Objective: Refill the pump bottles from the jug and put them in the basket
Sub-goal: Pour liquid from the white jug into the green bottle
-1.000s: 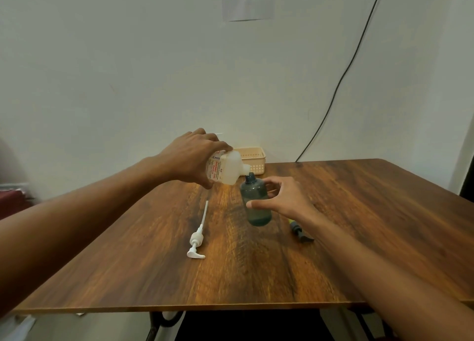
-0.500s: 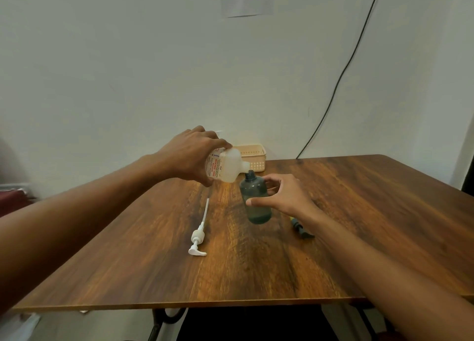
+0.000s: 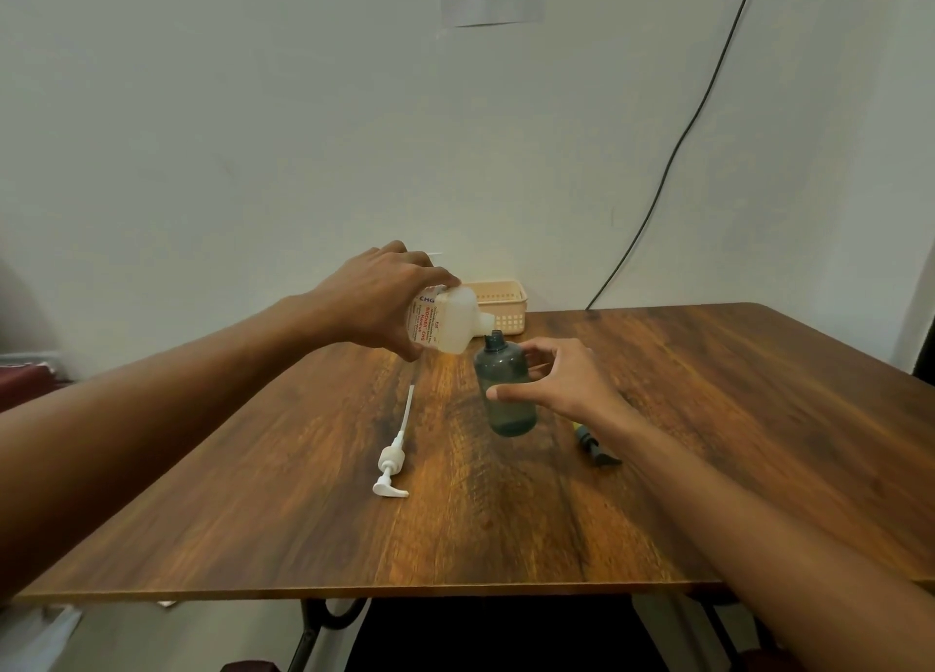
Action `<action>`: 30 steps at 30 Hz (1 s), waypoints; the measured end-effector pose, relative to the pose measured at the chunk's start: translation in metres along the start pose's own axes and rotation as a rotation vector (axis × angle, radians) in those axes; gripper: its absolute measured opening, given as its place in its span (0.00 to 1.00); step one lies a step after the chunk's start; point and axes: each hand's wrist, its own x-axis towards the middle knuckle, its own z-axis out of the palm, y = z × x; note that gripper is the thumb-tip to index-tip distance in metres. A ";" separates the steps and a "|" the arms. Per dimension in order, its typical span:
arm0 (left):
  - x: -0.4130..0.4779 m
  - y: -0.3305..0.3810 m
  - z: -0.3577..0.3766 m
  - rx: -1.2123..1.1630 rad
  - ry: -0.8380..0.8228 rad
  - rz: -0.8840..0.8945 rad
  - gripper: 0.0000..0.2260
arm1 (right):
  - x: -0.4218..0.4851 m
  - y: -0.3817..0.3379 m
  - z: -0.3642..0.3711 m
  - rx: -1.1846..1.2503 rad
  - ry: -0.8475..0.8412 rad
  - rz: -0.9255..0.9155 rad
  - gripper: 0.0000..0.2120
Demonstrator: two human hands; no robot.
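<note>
My left hand [image 3: 377,299] grips a white jug [image 3: 445,321] with red lettering, tipped on its side so its spout sits just over the open neck of a dark blue-green bottle [image 3: 506,385]. That bottle stands upright near the middle of the wooden table [image 3: 506,519]. My right hand [image 3: 561,383] curls around its right side, thumb across the front and fingers near the shoulder. A white pump head [image 3: 392,461] with its long tube lies on the table to the left. A dark pump head [image 3: 594,446] lies to the right, partly behind my right wrist.
A small beige basket [image 3: 506,304] stands at the table's back edge against the wall, behind the jug. A black cable [image 3: 673,165] runs down the wall to the table's rear. The table's front edge is close to me.
Both hands, the jug and the bottle hold the same pose. Only the view has shifted slightly, so everything sits a little higher in the frame.
</note>
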 end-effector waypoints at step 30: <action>0.003 0.000 -0.002 0.029 0.012 0.009 0.43 | 0.002 0.001 -0.001 -0.015 0.019 -0.002 0.35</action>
